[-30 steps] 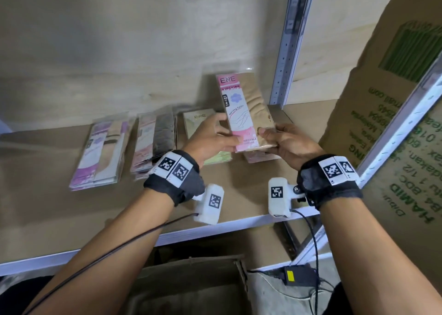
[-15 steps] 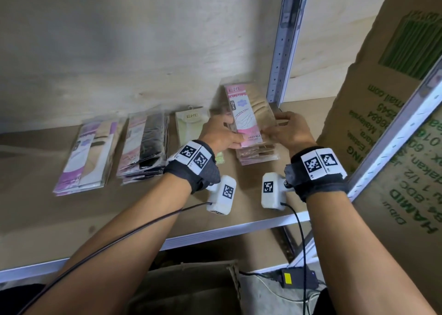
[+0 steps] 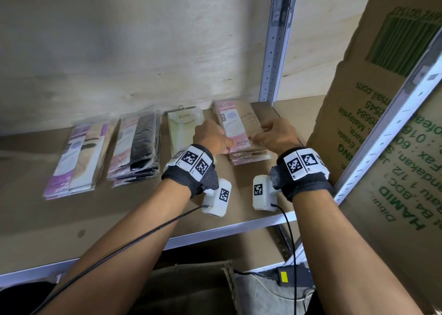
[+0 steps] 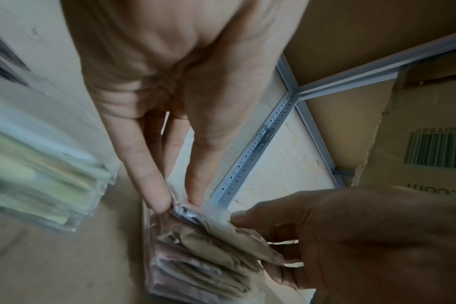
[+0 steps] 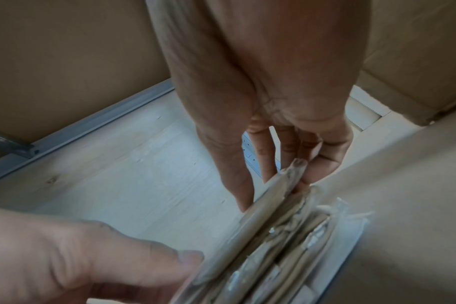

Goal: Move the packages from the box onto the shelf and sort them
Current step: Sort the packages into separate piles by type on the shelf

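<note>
Both forearms reach forward over the front rail of the shelf (image 3: pixel 153 209), wrists level, each wearing a black band with printed square markers. The left hand (image 3: pixel 211 139) comes in palm down from 7 o'clock; in the left wrist view its thumb and forefinger tip (image 4: pixel 156 197) pinch the near left corner of the top package (image 3: pixel 235 125), the other fingers stretched long beside them. The right hand (image 3: pixel 277 135) arrives from 5 o'clock, fingers curled. In the right wrist view its thumb lies on top of that package's right edge with its fingertips (image 5: pixel 306 174) tucked beneath, so it grips narrowly.

The package, pink-labelled with beige cloth inside, sits on the pink stack (image 3: pixel 250 155) at the shelf's 2 o'clock corner, its right edge held slightly above the packs below. Just beside the stack at 9 o'clock lies a pale green package (image 3: pixel 181 128), partly covered by the left wrist. Farther toward 9 o'clock stand 2 more piles: a black-filled stack (image 3: pixel 138 147), then a purple-edged stack (image 3: pixel 76 161), well apart from the hands. A perforated metal upright (image 3: pixel 275 42) rises at 12 o'clock behind the pink stack, and a large printed carton (image 3: pixel 373 114) leans at 3 o'clock.
</note>
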Demonstrator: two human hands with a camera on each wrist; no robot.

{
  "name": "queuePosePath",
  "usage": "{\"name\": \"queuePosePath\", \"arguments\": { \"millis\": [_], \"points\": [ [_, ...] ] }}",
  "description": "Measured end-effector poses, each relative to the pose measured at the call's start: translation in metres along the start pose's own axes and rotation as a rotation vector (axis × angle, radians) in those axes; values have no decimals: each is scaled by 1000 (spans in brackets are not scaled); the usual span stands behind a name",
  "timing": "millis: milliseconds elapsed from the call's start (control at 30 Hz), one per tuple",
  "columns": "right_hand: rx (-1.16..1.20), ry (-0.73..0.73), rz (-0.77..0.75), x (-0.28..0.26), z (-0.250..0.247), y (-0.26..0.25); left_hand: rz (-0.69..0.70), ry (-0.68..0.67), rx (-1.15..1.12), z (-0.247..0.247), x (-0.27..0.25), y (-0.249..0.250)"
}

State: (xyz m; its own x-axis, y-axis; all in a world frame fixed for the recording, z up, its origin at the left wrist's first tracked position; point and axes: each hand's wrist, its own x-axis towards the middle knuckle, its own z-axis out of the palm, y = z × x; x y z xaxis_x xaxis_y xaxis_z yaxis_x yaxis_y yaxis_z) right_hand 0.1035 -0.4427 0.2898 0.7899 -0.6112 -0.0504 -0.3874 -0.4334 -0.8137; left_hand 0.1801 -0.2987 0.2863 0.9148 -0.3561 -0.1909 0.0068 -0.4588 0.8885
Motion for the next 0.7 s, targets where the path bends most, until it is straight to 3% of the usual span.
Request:
{"name": "queuePosePath", "arguments": {
  "millis": [700],
  "points": [
    [-39, -23, -10, 7, 2, 5, 50, 14, 142, -5, -3, 5]
  ]
}}
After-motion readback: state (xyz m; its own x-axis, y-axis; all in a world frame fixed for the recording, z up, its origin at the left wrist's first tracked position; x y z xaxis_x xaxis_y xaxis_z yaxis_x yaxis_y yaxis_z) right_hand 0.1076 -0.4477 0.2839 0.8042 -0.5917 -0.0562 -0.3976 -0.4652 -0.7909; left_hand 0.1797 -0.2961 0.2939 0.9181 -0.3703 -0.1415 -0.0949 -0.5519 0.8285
